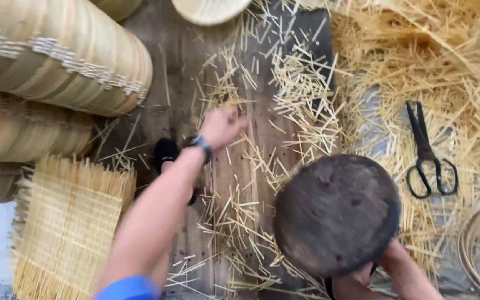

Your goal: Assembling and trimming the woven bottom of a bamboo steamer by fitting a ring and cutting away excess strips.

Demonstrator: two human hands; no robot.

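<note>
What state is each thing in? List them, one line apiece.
left hand: stretched out over the plank floor, fingers curled, blurred; whether it holds anything cannot be told.
right hand: not in view, hidden behind the disc.
dark round disc: held up near the camera, flat face showing.
scissors: lying on the straw, blades shut.
woven mat: lying flat, strip ends sticking out untrimmed.
stacked sieves: lying on their sides.
cut bamboo slivers: scattered loose.

Plank strip [187, 72] runs open to the far edge; baskets [56, 61] wall its left, round block [337, 214] and scissors [426, 153] crowd its right
</note>
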